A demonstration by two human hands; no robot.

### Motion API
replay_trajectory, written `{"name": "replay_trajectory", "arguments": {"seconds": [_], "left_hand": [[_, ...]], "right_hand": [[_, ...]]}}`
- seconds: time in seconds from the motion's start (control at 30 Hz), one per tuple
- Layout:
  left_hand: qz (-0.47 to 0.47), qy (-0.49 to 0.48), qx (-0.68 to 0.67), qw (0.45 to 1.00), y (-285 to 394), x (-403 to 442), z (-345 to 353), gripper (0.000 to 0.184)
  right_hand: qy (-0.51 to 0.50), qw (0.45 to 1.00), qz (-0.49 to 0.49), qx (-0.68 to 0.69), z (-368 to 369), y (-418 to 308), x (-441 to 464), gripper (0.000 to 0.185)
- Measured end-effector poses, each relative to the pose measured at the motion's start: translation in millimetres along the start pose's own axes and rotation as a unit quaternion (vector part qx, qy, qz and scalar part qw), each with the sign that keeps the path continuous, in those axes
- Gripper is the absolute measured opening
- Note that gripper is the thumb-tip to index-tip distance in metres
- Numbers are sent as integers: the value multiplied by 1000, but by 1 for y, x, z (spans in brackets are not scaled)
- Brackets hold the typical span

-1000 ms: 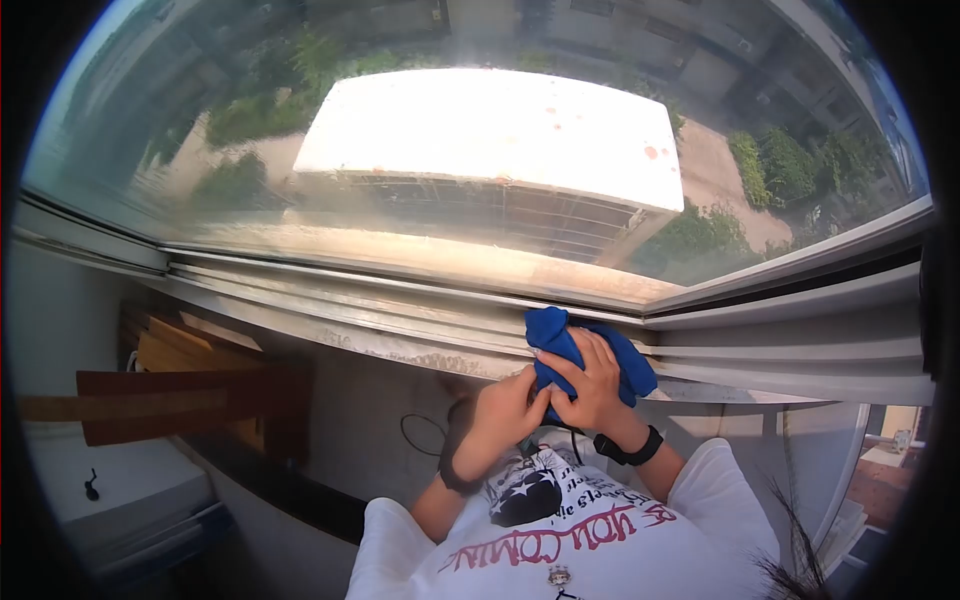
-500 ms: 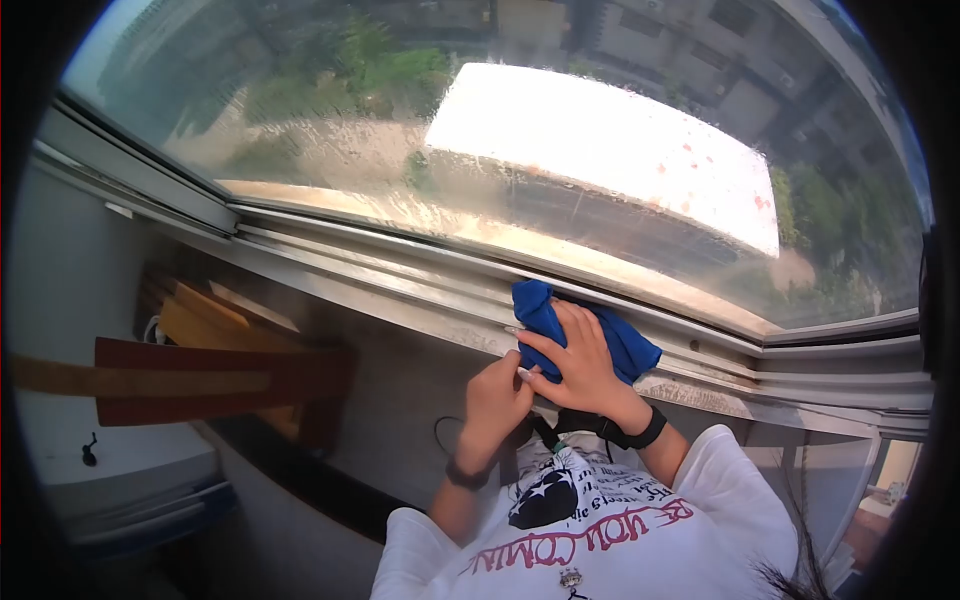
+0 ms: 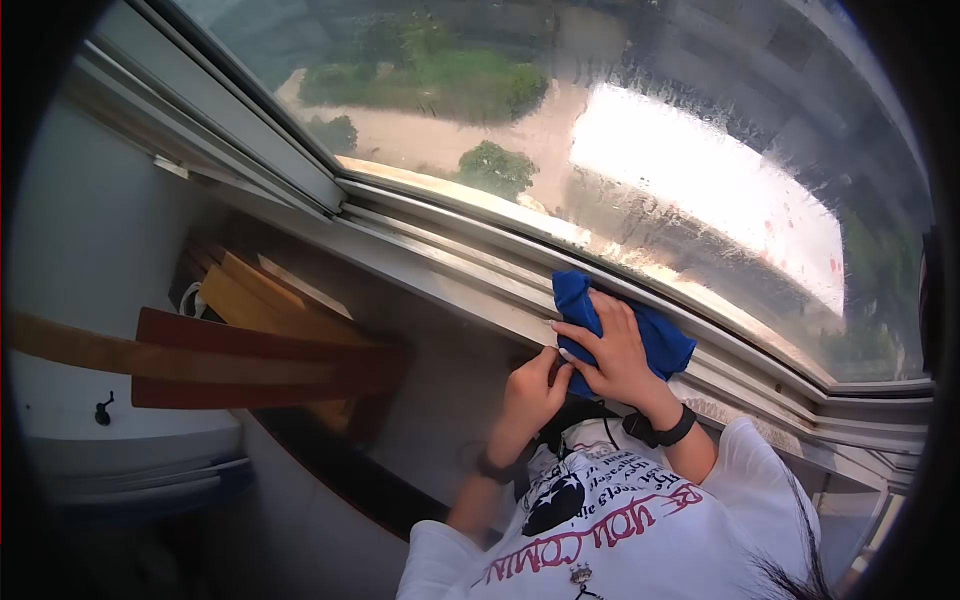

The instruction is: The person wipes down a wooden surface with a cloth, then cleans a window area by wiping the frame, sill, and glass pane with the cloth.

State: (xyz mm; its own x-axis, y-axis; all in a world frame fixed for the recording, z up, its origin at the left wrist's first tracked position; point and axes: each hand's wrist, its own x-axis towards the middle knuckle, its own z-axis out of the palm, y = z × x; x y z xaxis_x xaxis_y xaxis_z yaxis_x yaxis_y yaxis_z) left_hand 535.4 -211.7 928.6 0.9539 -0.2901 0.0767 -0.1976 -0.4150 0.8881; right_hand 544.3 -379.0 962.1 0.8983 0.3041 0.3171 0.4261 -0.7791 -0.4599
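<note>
A bunched blue cloth (image 3: 660,345) lies on the white window track (image 3: 480,255), draped over its ridges. My right hand (image 3: 622,355) presses on it from above, fingers extended across the fabric and thumb at its near edge. Close by, my left hand (image 3: 535,395) is closed, its thumb and index finger pinched together beside the cloth's near-left edge and the right thumb. Whatever sits in that pinch, if anything, is too small to make out. Both wrists wear dark bands.
Beyond the track stands a wet, streaked window pane (image 3: 480,110), with trees and a white roof outside. To the left, a brown wooden piece of furniture (image 3: 240,360) juts out below the sill. A white surface (image 3: 130,435) lies at far left.
The camera view has turned and shifted, so the window and sill slope more steeply. Both hands and the cloth keep nearly the same arrangement against the track.
</note>
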Motion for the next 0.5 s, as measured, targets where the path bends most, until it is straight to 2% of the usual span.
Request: {"name": "replay_trajectory", "arguments": {"seconds": [0.1,0.2,0.5], "left_hand": [[-12,-29,-15,999,-12,13,-29,13],[-23,-40,28,999,-36,27,-52,17],[-55,9,84,995,-90,63,-152,22]], "right_hand": [[-13,1000,-2,8,13,-11,26,40],[-21,1000,0,5,32,-22,54,43],[-31,998,-51,14,95,-64,158,50]]}}
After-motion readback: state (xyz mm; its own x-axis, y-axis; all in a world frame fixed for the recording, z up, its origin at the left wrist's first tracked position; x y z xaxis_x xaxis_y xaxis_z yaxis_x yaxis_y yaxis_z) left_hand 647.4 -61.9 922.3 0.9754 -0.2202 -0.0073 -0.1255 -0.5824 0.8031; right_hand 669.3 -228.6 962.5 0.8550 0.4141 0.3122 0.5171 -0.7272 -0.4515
